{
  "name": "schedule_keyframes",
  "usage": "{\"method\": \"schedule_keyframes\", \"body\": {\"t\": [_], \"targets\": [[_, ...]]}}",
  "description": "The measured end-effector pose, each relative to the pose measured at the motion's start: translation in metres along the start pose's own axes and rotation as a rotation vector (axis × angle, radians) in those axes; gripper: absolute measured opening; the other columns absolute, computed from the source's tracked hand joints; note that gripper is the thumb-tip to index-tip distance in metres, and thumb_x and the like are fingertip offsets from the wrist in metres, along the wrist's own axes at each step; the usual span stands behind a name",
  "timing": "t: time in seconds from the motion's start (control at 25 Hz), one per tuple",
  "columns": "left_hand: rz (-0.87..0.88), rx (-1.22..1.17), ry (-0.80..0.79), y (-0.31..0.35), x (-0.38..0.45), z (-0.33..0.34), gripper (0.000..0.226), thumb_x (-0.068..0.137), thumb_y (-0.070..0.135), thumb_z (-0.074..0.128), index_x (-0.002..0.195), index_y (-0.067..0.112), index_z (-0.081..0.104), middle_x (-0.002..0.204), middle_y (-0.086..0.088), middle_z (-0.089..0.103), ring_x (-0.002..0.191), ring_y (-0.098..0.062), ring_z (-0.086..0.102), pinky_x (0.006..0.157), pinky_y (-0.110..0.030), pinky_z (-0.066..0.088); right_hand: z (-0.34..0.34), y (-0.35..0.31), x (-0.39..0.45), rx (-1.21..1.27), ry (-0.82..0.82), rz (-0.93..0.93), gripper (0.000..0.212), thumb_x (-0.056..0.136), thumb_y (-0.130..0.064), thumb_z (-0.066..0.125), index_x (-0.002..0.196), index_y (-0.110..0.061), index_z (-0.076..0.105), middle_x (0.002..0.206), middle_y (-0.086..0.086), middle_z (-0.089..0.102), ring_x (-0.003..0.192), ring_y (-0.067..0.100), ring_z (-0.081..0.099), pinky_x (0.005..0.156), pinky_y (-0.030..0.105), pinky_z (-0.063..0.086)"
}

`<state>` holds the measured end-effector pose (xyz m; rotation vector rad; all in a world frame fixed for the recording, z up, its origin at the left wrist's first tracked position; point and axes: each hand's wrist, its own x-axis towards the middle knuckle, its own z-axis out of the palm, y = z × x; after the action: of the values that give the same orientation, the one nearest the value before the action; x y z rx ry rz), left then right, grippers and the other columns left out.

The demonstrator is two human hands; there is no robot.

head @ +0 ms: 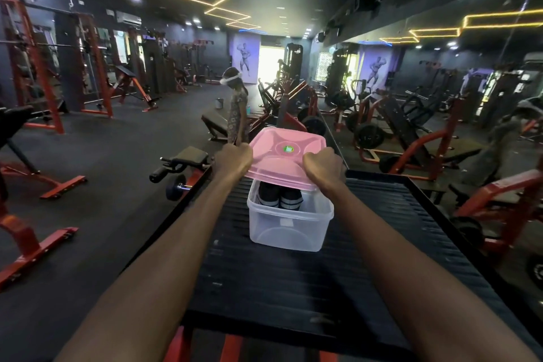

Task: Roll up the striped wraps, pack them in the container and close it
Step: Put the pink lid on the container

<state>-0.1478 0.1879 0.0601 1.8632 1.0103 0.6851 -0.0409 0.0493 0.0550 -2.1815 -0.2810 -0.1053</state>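
Black ribbed table [293,288] carries a clear container [289,226] with two rolled striped wraps [280,198] at its far end. Above it, the left hand [235,163] and right hand [323,169] curl their fingers round the near edge of a tilted pink lid [286,153]. Gym machines [411,138] stand beyond.

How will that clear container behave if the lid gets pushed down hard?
The clear container looks thin-walled, so it probably flexes. Holding only two rolled wraps, it seems light and may slide on the ribbed black platform. Its broad flat base makes tipping unlikely.
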Motion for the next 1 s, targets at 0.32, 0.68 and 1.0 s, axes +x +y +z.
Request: {"method": "schedule_keyframes", "body": {"t": [0.32,0.68,1.0], "targets": [[0.13,0.399,0.026,-0.016,-0.023,0.015,0.051,0.098,0.034,0.036,0.124,-0.002,0.06,0.133,-0.025,0.058,0.12,-0.043,0.055,0.098,-0.044,0.043,-0.001,0.035,-0.008,-0.188,0.033,-0.086,0.052,0.084,-0.045,0.048,0.119,-0.009,0.059,0.116,0.014,0.065,0.104,0.034,0.062,0.088,0.051,0.056],[0.279,0.629,0.106,-0.026,-0.031,0.025,0.035,0.094,0.026,0.043,0.106,0.004,0.067,0.112,-0.018,0.068,0.103,-0.037,0.064,0.079,-0.04,0.047,0.006,0.065,-0.002,-0.217,-0.083,-0.086,0.052,0.093,-0.038,0.049,0.136,-0.009,0.045,0.139,0.017,0.046,0.125,0.035,0.047,0.102,0.05,0.044],[0.189,0.584,0.006,-0.028,-0.024,0.029,0.036,0.097,0.023,0.043,0.12,0.001,0.06,0.127,-0.022,0.06,0.116,-0.038,0.058,0.087,-0.041,0.045,0.011,0.061,0.005,-0.274,-0.103,-0.06,0.056,0.096,-0.038,0.05,0.143,-0.011,0.037,0.146,0.017,0.037,0.129,0.037,0.045,0.101,0.049,0.044]]}}
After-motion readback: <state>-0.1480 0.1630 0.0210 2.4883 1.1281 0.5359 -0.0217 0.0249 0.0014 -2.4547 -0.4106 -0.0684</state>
